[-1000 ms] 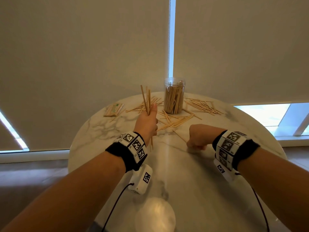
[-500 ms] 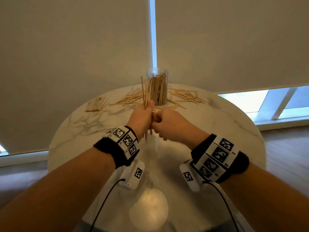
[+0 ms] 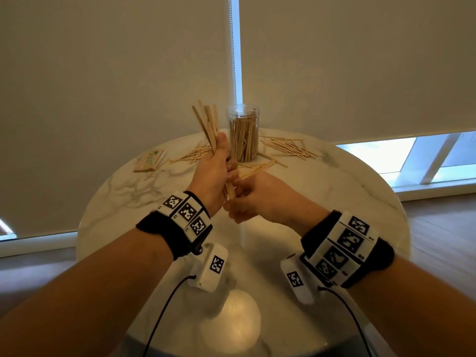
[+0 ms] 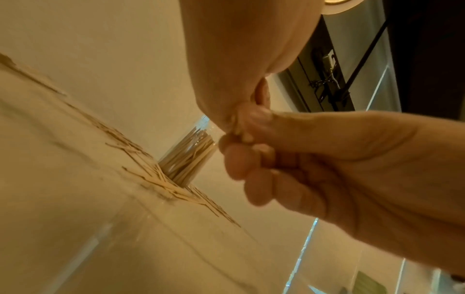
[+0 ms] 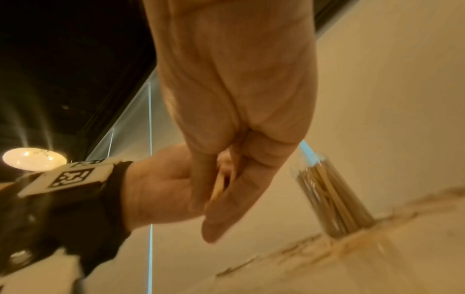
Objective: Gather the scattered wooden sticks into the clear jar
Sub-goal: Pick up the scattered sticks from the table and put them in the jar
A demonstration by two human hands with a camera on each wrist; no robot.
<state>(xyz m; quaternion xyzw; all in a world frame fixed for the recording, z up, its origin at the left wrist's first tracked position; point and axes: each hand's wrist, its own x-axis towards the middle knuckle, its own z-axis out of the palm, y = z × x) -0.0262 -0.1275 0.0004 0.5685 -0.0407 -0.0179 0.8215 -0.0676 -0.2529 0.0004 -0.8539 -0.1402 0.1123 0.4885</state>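
Observation:
My left hand [image 3: 215, 171] grips an upright bundle of wooden sticks [image 3: 207, 122] just left of the clear jar [image 3: 243, 135], which stands about full of sticks. Below it, my right hand [image 3: 247, 199] has curled fingers pinching the bundle's lower ends [image 3: 230, 191]. The left wrist view shows those stick ends [image 4: 240, 132] between the left hand [image 4: 239, 59] and the right hand [image 4: 327, 159]. In the right wrist view a stick [image 5: 218, 187] sits between the right hand's [image 5: 239, 99] thumb and fingers. More loose sticks [image 3: 283, 148] lie around the jar.
The round marble table [image 3: 334, 191] holds stick piles left [image 3: 190, 155], right and in front [image 3: 255, 167] of the jar. A wrapped packet of sticks [image 3: 149, 161] lies at the far left. Window blinds hang right behind the table.
My right hand left the table on the right and joined the left hand. It now holds the bundle's lower ends, and the bundle sits higher and looks fuller.

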